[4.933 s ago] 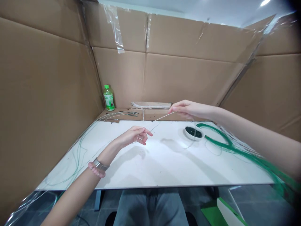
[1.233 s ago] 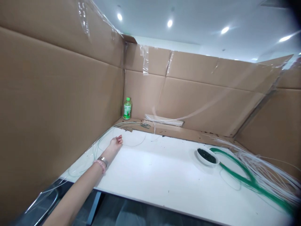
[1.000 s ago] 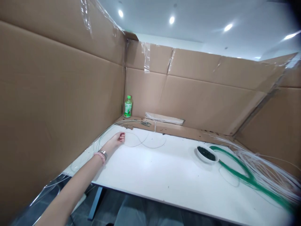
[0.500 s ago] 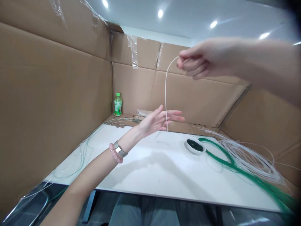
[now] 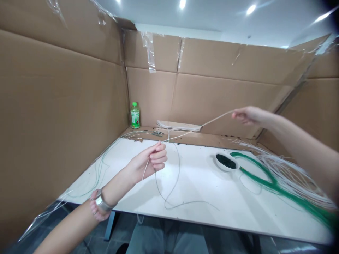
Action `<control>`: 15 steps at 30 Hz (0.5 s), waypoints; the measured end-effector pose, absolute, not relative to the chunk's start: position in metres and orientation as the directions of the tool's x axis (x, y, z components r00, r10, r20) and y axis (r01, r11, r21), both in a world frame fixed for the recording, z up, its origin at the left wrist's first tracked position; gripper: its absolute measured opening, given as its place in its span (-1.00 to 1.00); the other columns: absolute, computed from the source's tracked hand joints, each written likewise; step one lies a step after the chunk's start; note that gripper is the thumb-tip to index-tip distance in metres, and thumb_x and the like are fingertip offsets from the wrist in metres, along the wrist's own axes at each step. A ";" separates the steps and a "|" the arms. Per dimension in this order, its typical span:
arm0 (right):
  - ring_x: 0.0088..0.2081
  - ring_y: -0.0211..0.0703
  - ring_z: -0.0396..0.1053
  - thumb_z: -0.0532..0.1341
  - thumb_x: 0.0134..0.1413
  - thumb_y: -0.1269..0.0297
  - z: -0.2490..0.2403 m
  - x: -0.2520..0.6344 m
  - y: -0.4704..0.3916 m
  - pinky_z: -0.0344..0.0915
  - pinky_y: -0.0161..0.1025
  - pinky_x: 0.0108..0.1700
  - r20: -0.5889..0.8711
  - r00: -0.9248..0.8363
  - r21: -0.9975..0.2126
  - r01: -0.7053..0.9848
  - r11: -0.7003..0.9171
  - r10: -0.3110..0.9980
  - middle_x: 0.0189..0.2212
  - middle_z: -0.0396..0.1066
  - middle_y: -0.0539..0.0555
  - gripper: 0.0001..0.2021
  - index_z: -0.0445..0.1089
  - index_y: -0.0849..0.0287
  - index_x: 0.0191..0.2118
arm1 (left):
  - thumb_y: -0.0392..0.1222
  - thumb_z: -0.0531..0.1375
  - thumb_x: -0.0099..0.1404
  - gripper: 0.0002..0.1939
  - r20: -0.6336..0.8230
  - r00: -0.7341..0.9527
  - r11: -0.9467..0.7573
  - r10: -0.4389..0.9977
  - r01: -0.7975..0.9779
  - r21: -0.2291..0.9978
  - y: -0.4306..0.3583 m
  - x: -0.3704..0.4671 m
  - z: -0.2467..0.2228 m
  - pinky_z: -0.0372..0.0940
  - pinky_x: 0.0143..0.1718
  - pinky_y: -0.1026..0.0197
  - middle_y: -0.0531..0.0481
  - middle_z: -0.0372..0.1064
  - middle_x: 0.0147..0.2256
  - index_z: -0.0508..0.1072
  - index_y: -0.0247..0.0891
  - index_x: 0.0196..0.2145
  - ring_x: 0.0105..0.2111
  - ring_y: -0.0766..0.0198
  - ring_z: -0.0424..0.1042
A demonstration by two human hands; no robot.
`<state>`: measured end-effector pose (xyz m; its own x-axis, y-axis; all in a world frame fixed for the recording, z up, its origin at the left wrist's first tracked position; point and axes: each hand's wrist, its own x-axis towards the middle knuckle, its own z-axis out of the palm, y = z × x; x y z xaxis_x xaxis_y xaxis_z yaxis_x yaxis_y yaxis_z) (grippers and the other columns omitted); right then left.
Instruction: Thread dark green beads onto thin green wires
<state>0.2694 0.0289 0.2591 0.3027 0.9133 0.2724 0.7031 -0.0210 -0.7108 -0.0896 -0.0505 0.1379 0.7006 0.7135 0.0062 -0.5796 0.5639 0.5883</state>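
Observation:
A thin white cord (image 5: 215, 119) stretches at a slant between my two hands above the table. My left hand (image 5: 148, 160) is closed around it, thumb against the curled fingers, and a tail of the cord hangs below the fist. Higher up on the right, my right hand (image 5: 246, 115) pinches the other part of the cord between thumb and fingers. A thin dark curving line, perhaps the cord's shadow, runs over the white table (image 5: 196, 190). Right of the middle sits a white bowl (image 5: 234, 168) filled with small dark green pieces.
Green strands (image 5: 270, 184) and a coil of white cords (image 5: 296, 174) lie along the table's right side. Cut white lengths (image 5: 174, 125) lie at the back. A green-capped bottle (image 5: 135, 116) stands in the left corner. Thin strands (image 5: 102, 158) trail down the left edge. Cardboard walls (image 5: 63, 106) surround the table.
My left hand has gone from open to closed around the cord. My right hand has moved down and to the right, drawing the cord from hanging to nearly straight.

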 end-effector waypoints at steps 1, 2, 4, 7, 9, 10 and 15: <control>-0.63 -0.47 0.18 0.11 0.02 0.46 0.243 0.262 0.029 0.03 -0.24 -0.48 0.224 0.262 -0.702 0.711 -0.030 0.939 -0.70 0.32 0.12 -0.70 0.38 0.52 -0.63 | -0.20 -0.15 0.42 -0.61 -0.003 0.657 0.549 0.754 -0.628 0.552 -0.051 -0.089 0.141 -0.06 -0.71 0.45 0.22 -0.23 -0.69 0.12 -0.28 -0.57 -0.75 0.48 -0.07; -0.57 -0.37 0.26 0.17 -0.03 0.47 0.230 0.251 0.029 0.07 -0.24 -0.44 0.206 0.220 -0.693 0.720 -0.017 0.953 -0.65 0.36 0.17 -0.77 0.39 0.48 -0.62 | -0.21 -0.18 0.43 -0.60 -0.001 0.600 0.514 0.800 -0.685 0.516 -0.051 -0.088 0.144 -0.08 -0.73 0.46 0.21 -0.21 -0.70 0.12 -0.28 -0.57 -0.76 0.50 -0.06; -0.39 -0.20 0.35 0.22 -0.07 0.45 0.209 0.218 0.024 0.15 -0.24 -0.29 0.256 0.146 -0.679 0.731 0.070 0.956 -0.49 0.43 0.21 -0.86 0.40 0.38 -0.56 | -0.24 -0.22 0.44 -0.59 0.028 0.456 0.397 0.889 -0.801 0.448 -0.050 -0.082 0.151 -0.11 -0.76 0.46 0.22 -0.17 -0.71 0.12 -0.28 -0.55 -0.79 0.52 -0.07; -0.18 -0.14 0.34 0.09 0.11 0.28 0.187 0.152 0.003 0.19 -0.23 -0.12 0.370 -0.014 -0.679 0.678 0.280 0.929 -0.25 0.43 0.14 -0.82 0.39 0.24 -0.34 | -0.25 -0.23 0.45 -0.59 0.114 0.241 0.180 0.964 -0.904 0.388 -0.047 -0.067 0.160 -0.10 -0.76 0.47 0.22 -0.16 -0.71 0.15 -0.29 -0.53 -0.80 0.53 -0.08; -0.24 -0.20 0.36 0.10 0.12 0.17 0.173 0.107 -0.018 0.25 -0.27 -0.16 0.357 -0.214 -0.710 0.570 0.413 0.909 -0.29 0.43 0.05 -0.81 0.36 0.17 -0.30 | -0.25 -0.21 0.45 -0.59 0.185 0.111 0.031 0.976 -0.920 0.391 -0.044 -0.057 0.164 -0.08 -0.75 0.46 0.22 -0.17 -0.71 0.16 -0.29 -0.54 -0.79 0.53 -0.09; -0.25 -0.19 0.35 0.14 0.08 0.16 0.165 0.088 -0.029 0.27 -0.25 -0.16 0.350 -0.382 -0.770 0.403 0.495 0.855 -0.28 0.42 0.07 -0.81 0.34 0.17 -0.27 | -0.23 -0.20 0.45 -0.59 0.227 0.048 -0.049 0.973 -0.915 0.401 -0.042 -0.053 0.165 -0.08 -0.75 0.46 0.22 -0.17 -0.71 0.16 -0.29 -0.55 -0.79 0.53 -0.10; -0.49 -0.28 0.26 0.11 0.11 0.08 0.126 0.048 -0.057 0.28 -0.25 -0.34 0.207 -0.611 -0.952 0.054 0.302 0.764 -0.54 0.32 -0.02 -0.76 0.25 0.18 -0.30 | -0.22 -0.17 0.44 -0.58 0.382 -0.077 -0.276 0.921 -0.822 0.498 -0.029 -0.060 0.172 -0.14 -0.75 0.46 0.22 -0.19 -0.71 0.18 -0.30 -0.56 -0.79 0.55 -0.12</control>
<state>0.0476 -0.0567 0.1262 -0.6114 0.7637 0.2073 0.0539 0.3016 -0.9519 -0.0598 -0.0291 0.1716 -0.0774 0.9209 0.3820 -0.8222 -0.2756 0.4980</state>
